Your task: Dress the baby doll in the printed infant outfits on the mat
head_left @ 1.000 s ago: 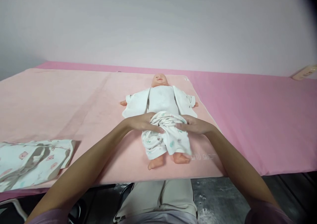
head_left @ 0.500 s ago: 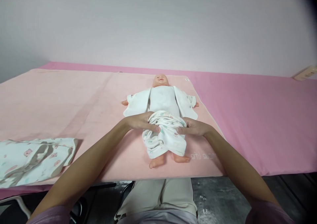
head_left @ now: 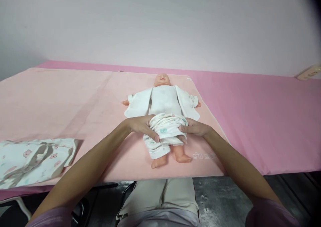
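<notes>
A baby doll (head_left: 162, 80) lies on its back, head away from me, its arms in the sleeves of a white open-fronted top (head_left: 140, 103). Patterned white baby pants (head_left: 165, 121) are bunched around its hips and upper legs, with both bare feet sticking out below. My left hand (head_left: 144, 125) grips the pants at their left side, thumb on top and fingers hidden behind the cloth. On the right side my right hand (head_left: 194, 126) pinches the same cloth, its fingers partly under the fabric.
The doll lies on a pale pink mat (head_left: 75, 96) over a darker pink table cover (head_left: 263, 120). Folded patterned cloth with grey ties (head_left: 37, 160) sits at the left front. A pale bottle (head_left: 308, 73) lies at the far right by the wall (head_left: 160, 26).
The right leg part of the pants has been pulled up, baring more of the doll's leg on that side. My left thumb has shifted slightly lower.
</notes>
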### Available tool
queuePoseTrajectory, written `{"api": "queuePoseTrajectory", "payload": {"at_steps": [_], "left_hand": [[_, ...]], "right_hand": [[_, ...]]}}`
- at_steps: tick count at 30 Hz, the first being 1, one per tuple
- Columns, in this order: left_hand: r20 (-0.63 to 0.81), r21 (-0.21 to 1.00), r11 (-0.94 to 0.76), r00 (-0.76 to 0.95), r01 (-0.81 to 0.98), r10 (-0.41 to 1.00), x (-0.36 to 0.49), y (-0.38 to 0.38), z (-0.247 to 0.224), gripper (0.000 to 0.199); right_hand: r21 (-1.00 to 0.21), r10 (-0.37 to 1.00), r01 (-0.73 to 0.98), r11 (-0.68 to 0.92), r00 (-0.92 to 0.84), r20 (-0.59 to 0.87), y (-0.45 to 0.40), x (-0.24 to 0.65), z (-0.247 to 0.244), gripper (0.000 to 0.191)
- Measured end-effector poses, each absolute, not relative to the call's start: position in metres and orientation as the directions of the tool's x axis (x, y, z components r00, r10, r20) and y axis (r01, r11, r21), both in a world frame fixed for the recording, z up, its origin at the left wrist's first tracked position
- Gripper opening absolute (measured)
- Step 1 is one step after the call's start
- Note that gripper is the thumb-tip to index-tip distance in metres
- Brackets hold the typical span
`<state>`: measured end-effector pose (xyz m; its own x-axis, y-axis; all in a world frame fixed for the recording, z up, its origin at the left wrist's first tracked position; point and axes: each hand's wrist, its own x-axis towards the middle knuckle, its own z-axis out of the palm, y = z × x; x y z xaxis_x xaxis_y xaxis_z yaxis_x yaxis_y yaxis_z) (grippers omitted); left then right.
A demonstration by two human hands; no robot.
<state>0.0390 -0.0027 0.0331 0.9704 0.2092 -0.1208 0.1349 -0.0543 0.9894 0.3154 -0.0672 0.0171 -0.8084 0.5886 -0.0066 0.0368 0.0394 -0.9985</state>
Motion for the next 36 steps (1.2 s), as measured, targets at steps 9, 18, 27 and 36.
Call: {"api": "queuePoseTrajectory", "payload": {"at_steps": [9,18,27,36], "left_hand": [[-0.134,0.976,-0.106,0.911,0.188,0.39,0.037,-0.022,0.04,0.055],[0.007,0.838,-0.412,0.747,0.358,0.664,0.057,-0.077,0.053,0.036],[0.039,0.311,-0.851,0.889,0.423,0.456,0.074,-0.105,0.034,0.068],[-0.027,0.138,-0.878,0.888,0.458,0.459,0.094,-0.107,0.028,0.048]], "right_hand": [[-0.988,0.76,0.092,0.126,-0.649,0.036,-0.08,0.311,0.034,0.06],[-0.946,0.986,0.318,0.064,0.125,0.109,-0.18,0.247,0.019,0.018],[-0.855,0.79,0.509,-0.098,0.562,0.244,-0.25,0.211,-0.047,0.029],[-0.689,0.732,0.716,-0.11,0.527,0.432,-0.251,0.227,-0.051,0.016]]}}
